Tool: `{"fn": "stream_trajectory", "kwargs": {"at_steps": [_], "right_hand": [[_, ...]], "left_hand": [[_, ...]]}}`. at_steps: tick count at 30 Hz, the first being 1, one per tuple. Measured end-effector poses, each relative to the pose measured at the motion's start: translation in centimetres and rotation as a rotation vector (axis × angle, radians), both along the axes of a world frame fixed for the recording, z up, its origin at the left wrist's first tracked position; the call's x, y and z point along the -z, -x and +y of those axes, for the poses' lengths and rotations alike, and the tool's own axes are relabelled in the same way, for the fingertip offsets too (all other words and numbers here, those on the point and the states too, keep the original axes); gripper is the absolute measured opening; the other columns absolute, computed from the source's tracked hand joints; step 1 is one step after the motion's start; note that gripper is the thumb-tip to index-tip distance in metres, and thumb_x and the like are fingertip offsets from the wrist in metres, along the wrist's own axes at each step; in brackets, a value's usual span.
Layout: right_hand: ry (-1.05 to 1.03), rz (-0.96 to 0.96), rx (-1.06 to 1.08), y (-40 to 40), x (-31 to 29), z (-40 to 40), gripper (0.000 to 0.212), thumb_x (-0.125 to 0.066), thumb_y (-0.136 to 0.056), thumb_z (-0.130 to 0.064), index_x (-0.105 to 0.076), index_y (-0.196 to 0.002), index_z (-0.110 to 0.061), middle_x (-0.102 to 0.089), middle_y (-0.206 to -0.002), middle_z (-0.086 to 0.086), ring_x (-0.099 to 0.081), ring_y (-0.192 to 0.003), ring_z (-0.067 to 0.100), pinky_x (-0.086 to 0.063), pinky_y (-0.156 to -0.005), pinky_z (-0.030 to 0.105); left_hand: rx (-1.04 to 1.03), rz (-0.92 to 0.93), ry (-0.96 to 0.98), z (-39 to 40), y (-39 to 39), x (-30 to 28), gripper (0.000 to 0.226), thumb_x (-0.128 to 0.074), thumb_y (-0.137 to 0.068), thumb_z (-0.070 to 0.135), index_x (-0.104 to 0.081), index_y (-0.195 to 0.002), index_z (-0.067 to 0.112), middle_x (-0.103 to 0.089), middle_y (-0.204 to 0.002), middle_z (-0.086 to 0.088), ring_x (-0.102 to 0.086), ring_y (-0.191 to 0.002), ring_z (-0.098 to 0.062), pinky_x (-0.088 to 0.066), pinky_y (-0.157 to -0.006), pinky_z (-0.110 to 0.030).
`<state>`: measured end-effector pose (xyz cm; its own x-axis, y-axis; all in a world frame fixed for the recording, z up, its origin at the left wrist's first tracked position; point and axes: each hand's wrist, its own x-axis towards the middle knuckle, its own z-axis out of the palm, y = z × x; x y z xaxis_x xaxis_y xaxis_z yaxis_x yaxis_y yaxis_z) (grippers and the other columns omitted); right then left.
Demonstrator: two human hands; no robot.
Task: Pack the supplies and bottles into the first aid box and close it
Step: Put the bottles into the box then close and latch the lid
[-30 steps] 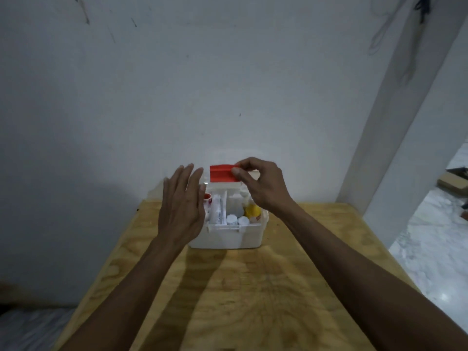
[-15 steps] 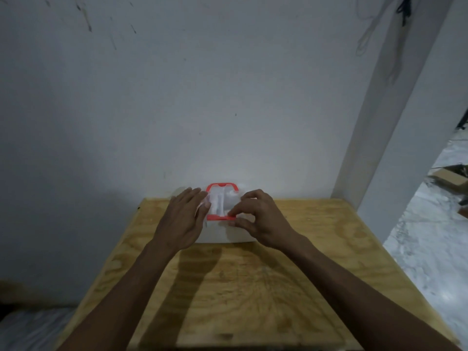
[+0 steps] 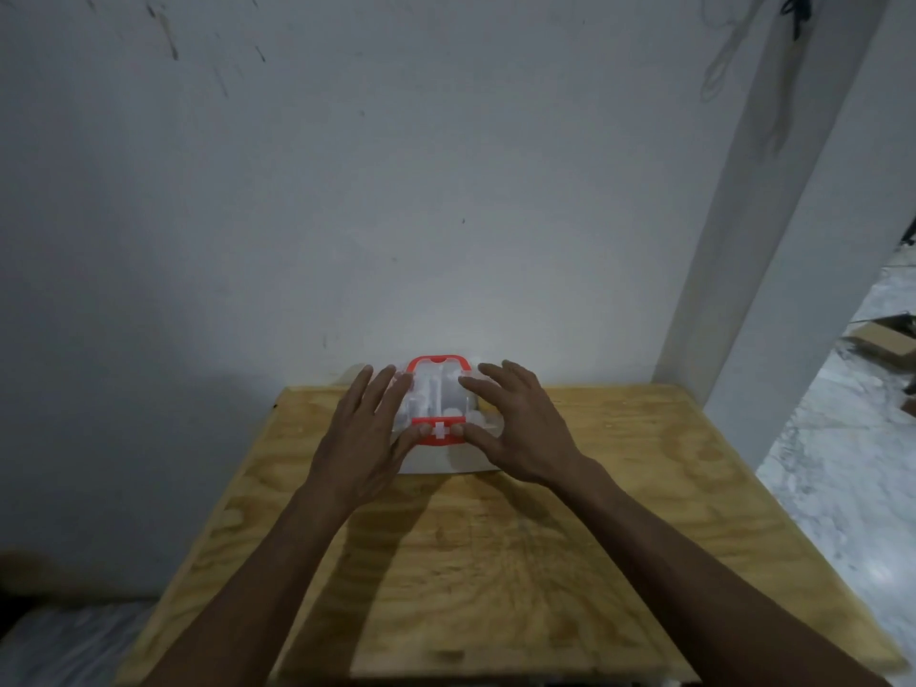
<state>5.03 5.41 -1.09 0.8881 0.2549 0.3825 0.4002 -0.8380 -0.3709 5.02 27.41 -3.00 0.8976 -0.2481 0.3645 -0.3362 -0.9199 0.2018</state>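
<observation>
Fingers [image 3: 381,399] of the left hand [image 3: 364,446] lay spread and flat across the left part of the clear lid [image 3: 448,396], gripping nothing; thumb tip pressed at the left end of the red latch [image 3: 438,432]. Fingers [image 3: 488,394] of the right hand [image 3: 520,433] likewise splayed over the lid's right part, closed around nothing, thumb tip set at the latch's right end. Between the palms, lid lowered onto the first aid box [image 3: 436,461], red handle [image 3: 438,375] folded flat on top. Box placed near the far edge of the table [image 3: 595,538], about midway along it, close to the wall [image 3: 396,190]. Judged as the closing step, packing apparently done. Best done by pushing evenly with both thumbs at the latch while holding the lid down with flat palms, keeping the box from sliding toward the far edge, and checking for a seated catch on both ends before letting go. Through the lid, only pale blurred shapes of bottles and supplies [image 3: 448,411] and a hint of yellow [image 3: 483,406] at the right; individual items and compartments could not be told apart. Nothing loose seen elsewhere on the table.
</observation>
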Motion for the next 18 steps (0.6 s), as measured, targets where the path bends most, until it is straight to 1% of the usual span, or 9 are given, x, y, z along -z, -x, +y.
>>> {"fn": "stream_trajectory", "kwargs": {"at_steps": [1, 3, 7, 10, 13, 16, 18], "right_hand": [[0.006, 0.019, 0.009, -0.2, 0.5, 0.0, 0.069, -0.054, -0.084, -0.066, -0.041, -0.144, -0.034, -0.030, -0.158, -0.003, -0.017, -0.147, 0.023, -0.023, -0.117, 0.051], [-0.019, 0.035, 0.029, -0.4, 1.4, 0.1, 0.071, -0.049, -0.084, -0.070, -0.034, -0.146, -0.038, -0.022, -0.161, -0.004, -0.008, -0.150, 0.025, -0.019, -0.117, 0.054], [-0.097, 0.042, 0.069, -0.4, 2.8, 0.5, 0.082, -0.032, -0.077, -0.084, -0.026, -0.148, -0.042, -0.015, -0.163, -0.008, -0.007, -0.151, 0.024, -0.021, -0.115, 0.058], [-0.136, 0.023, 0.071, -0.1, 3.8, 0.8, 0.083, -0.025, -0.078, -0.085, -0.024, -0.148, -0.041, -0.015, -0.163, -0.008, -0.007, -0.151, 0.025, -0.021, -0.116, 0.060], [-0.151, 0.029, 0.077, -0.1, 4.0, 0.8, 0.079, -0.029, -0.081, -0.082, -0.025, -0.148, -0.040, -0.016, -0.163, -0.007, -0.009, -0.151, 0.026, -0.023, -0.115, 0.061], [-0.158, 0.041, 0.084, 0.0, 3.9, 0.9, 0.076, -0.038, -0.082, -0.078, -0.025, -0.148, -0.041, -0.015, -0.162, -0.009, -0.012, -0.150, 0.025, -0.025, -0.115, 0.060], [-0.183, 0.043, 0.082, 0.2, 3.7, 1.0, 0.077, -0.040, -0.081, -0.079, -0.024, -0.147, -0.042, -0.013, -0.163, -0.010, -0.014, -0.149, 0.024, -0.027, -0.115, 0.058]], "left_hand": [[-0.002, 0.000, -0.001, 0.0, -0.1, 0.2, 0.092, -0.003, -0.081, 0.080, -0.020, -0.152, 0.024, -0.019, -0.161, -0.003, -0.008, -0.150, -0.027, -0.015, -0.120, -0.051], [-0.001, 0.001, 0.010, 0.0, -0.3, 0.4, 0.088, -0.007, -0.083, 0.078, -0.020, -0.151, 0.024, -0.021, -0.161, -0.004, -0.008, -0.150, -0.029, -0.013, -0.119, -0.053], [0.014, -0.040, 0.011, -0.1, -0.2, 0.7, 0.078, -0.015, -0.088, 0.074, -0.025, -0.148, 0.024, -0.033, -0.155, -0.010, -0.022, -0.145, -0.037, -0.016, -0.114, -0.056], [0.005, -0.040, 0.032, -0.2, -0.2, 1.1, 0.081, -0.014, -0.085, 0.076, -0.024, -0.148, 0.026, -0.031, -0.156, -0.010, -0.020, -0.146, -0.038, -0.017, -0.113, -0.057], [-0.004, -0.008, 0.057, -0.2, -0.2, 1.2, 0.092, -0.008, -0.080, 0.082, -0.023, -0.150, 0.025, -0.023, -0.159, -0.006, -0.011, -0.149, -0.033, -0.012, -0.117, -0.054], [0.020, -0.027, 0.084, -0.2, -0.2, 1.1, 0.091, -0.010, -0.081, 0.081, -0.027, -0.149, 0.023, -0.026, -0.159, -0.007, -0.014, -0.148, -0.032, -0.010, -0.118, -0.054], [0.036, -0.001, 0.156, -0.1, -0.3, 1.1, 0.089, -0.013, -0.081, 0.081, -0.027, -0.149, 0.026, -0.024, -0.160, -0.004, -0.016, -0.148, -0.027, -0.011, -0.120, -0.052]]}}
